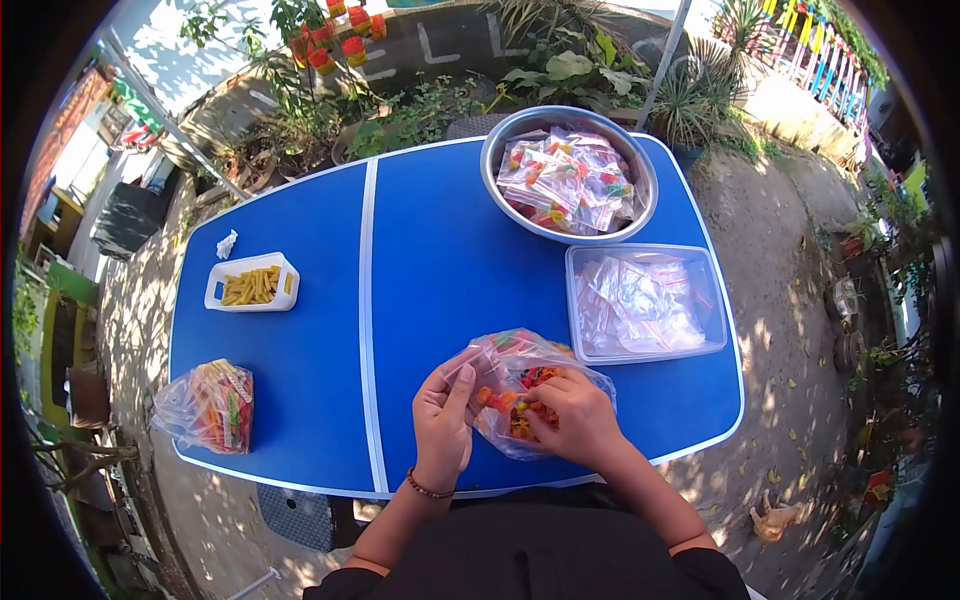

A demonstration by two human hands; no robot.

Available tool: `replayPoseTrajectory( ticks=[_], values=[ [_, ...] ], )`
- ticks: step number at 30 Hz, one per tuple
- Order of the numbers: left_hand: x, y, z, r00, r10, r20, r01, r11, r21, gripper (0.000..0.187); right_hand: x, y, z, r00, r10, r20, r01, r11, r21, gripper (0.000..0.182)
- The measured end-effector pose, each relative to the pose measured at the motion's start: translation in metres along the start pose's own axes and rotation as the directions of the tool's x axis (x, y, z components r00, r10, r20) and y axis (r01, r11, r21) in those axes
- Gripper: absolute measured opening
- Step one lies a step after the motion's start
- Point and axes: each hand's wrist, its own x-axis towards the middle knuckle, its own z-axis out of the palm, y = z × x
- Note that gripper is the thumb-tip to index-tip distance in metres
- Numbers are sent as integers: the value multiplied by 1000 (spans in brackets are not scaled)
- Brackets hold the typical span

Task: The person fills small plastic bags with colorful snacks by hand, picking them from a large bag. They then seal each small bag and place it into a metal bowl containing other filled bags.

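Observation:
My left hand, with a beaded bracelet on the wrist, pinches a small clear zip bag between thumb and fingers. Orange pieces that look like candy show at its lower end, between my hands. My right hand is closed, its fingertips bent against the orange pieces; exactly what they grip is partly hidden. Under both hands lies a large open plastic bag of red, orange and yellow candy. Beyond it stands a clear plastic tub of flat zip bags.
A steel bowl at the back right holds many filled zip bags. On the left of the blue table are a white basket of yellow sticks, a bag of colourful pieces and crumpled white paper. A cat lies on the ground.

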Motion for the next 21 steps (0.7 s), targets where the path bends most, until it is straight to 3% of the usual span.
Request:
replayPoseTrajectory(
  ticks=[4,8,10,13,14,17,21],
  values=[
    [2,2,2,999,8,-38,-10,999,-49,27,1,2,-19,991,137,-2,-132,959,253,14],
    [-3,-2,-4,996,63,55,-77,952,296,23,-3,-2,-32,935,355,15,-315,808,497,17],
    [-5,-6,-8,978,103,179,-181,845,503,23,-3,-5,-39,959,276,-66,-221,873,435,18],
    [-10,4,0,926,118,358,-360,558,748,31,1,-12,-46,977,101,-187,-39,950,309,18],
    [-10,1,7,912,193,361,-399,617,678,32,3,-14,-47,974,29,-224,30,966,257,17],
    [-10,2,7,872,203,445,-481,515,709,36,5,-19,-50,985,-71,-158,96,982,160,21],
    [-11,5,7,861,173,478,-495,501,710,40,3,-14,-48,983,-142,-116,159,975,158,24]
  ],
)
